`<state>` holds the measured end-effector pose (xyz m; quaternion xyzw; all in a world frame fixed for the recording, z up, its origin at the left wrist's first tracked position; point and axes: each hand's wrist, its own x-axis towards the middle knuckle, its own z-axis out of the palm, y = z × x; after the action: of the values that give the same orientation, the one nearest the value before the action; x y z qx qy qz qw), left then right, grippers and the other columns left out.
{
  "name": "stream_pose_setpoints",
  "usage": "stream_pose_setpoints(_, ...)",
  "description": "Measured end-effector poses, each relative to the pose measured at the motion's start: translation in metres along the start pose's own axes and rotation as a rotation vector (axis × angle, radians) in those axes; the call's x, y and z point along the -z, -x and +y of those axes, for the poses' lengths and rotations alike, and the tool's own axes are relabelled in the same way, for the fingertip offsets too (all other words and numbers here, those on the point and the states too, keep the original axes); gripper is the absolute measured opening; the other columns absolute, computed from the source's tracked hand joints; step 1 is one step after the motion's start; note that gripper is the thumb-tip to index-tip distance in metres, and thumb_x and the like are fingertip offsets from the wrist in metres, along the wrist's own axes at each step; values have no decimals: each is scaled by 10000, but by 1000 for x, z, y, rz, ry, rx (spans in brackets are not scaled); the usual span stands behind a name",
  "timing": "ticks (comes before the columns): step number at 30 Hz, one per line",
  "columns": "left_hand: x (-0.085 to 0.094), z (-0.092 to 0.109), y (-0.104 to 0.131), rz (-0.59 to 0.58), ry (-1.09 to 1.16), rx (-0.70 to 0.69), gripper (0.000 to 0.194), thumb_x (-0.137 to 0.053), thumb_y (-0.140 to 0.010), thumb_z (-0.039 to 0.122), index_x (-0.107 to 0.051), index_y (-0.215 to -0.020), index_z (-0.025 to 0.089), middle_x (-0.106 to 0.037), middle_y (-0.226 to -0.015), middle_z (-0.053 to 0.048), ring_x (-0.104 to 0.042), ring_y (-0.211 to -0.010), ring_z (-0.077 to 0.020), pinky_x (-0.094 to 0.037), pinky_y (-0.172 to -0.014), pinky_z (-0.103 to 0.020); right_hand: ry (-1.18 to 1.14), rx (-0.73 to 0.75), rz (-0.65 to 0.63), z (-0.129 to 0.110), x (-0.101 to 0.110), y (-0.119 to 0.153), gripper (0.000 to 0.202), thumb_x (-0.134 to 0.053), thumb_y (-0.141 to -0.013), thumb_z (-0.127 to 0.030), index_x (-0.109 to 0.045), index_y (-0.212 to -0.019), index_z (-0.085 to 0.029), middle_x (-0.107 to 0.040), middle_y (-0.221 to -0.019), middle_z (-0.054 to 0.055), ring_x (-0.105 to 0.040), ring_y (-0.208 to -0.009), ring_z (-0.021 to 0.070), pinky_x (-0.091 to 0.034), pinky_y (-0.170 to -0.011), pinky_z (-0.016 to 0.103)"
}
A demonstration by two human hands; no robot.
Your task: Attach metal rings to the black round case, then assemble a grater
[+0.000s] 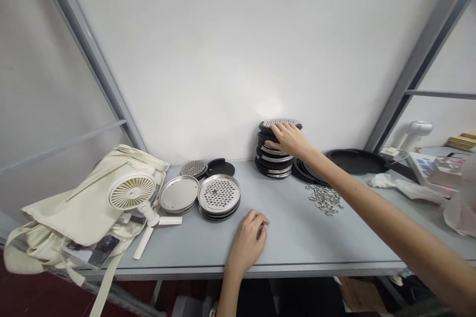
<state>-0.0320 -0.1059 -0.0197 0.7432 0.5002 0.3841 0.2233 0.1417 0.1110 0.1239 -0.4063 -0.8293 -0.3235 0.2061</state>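
Note:
My right hand [290,139] reaches to the top of a tall stack of black and silver discs [274,161] by the wall. Its fingers lie over the edge of the topmost round grater [277,123], with the thumb lower on the side. My left hand [248,238] rests curled on the table near the front edge. A small dark thing shows between its thumb and fingers; I cannot make out what it is. Left of that hand stand a pile of round metal grater plates [219,193] and a pile of plain metal discs [179,193].
A finer grater disc [194,168] and a black round holder [220,167] lie behind the piles. Loose metal rings [324,200] and black trays [357,161] are at right. A white fan [132,192] and cream bag [85,203] occupy the left end.

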Motion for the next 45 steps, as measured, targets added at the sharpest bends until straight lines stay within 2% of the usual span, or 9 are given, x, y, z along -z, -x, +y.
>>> stream_pose_setpoints(8,0,1,-1,-1,2,6,229,-393,-843,87,-561,-945,206,-548,-979,-40,-527,-944,-163,-429,-879,-309,-187,35,-28,11,-5,4,399,-411,-909,-378,-453,-1198,-106,-536,-1195,191,-467,-1088,339,-346,-880,440)
stream_pose_setpoints(19,1,2,-1,-3,-1,22,217,-400,-844,92,-562,-936,204,-550,-983,-39,-528,-942,-160,-433,-873,-302,-267,-2,58,12,-6,15,561,-457,-885,-467,-353,-1300,-104,-432,-1319,210,-351,-1238,342,-261,-995,499)
stream_pose_setpoints(26,8,14,2,44,120,-57,263,-364,-879,104,-601,-933,204,-593,-965,-43,-561,-903,-142,-452,-840,-274,-383,-92,184,-16,13,33,530,-439,-899,-470,-352,-1300,-134,-396,-1323,192,-348,-1230,338,-283,-1000,499)
stream_pose_setpoints(29,28,18,7,236,109,-69,238,-373,-893,147,-603,-941,185,-607,-863,-52,-574,-845,-148,-462,-807,-278,-535,-21,138,-47,7,47,420,-398,-930,-364,-366,-1280,-133,-470,-1214,179,-432,-1152,304,-350,-964,451)
stream_pose_setpoints(32,66,9,13,513,-43,-9,194,-403,-885,189,-593,-923,182,-613,-908,-58,-573,-859,-165,-468,-785,-287,-729,42,-13,-83,-15,65,359,-388,-928,-279,-378,-1265,-157,-489,-1156,157,-522,-1025,271,-423,-892,418)
stream_pose_setpoints(34,94,-5,16,691,-247,114,182,-425,-870,209,-579,-964,187,-603,-955,-63,-567,-857,-181,-465,-772,-307,-804,52,-82,-104,-33,76,332,-393,-912,-232,-401,-1237,-168,-498,-1118,142,-557,-934,254,-456,-836,409)
stream_pose_setpoints(36,119,-25,19,761,-482,264,188,-425,-840,181,-562,-968,178,-581,-964,-76,-561,-875,-210,-452,-819,-361,-830,51,-100,-119,-47,84,320,-396,-898,-194,-417,-1217,-171,-513,-1069,126,-573,-885,240,-473,-800,396)
stream_pose_setpoints(40,142,-64,22,398,-658,416,169,-464,-803,194,-567,-935,170,-563,-944,-80,-565,-903,-242,-454,-823,-389,-882,22,-112,-128,-59,94,312,-393,-885,-151,-426,-1193,-178,-511,-1062,114,-574,-836,212,-475,-774,363)
stream_pose_setpoints(45,140,-88,23,341,-700,414,191,-440,-817,222,-563,-959,181,-574,-944,-75,-569,-912,-235,-453,-821,-369,-934,-39,-124,-124,-60,100,280,-382,-880,-136,-420,-1152,-190,-525,-1016,90,-554,-747,179,-467,-693,309)
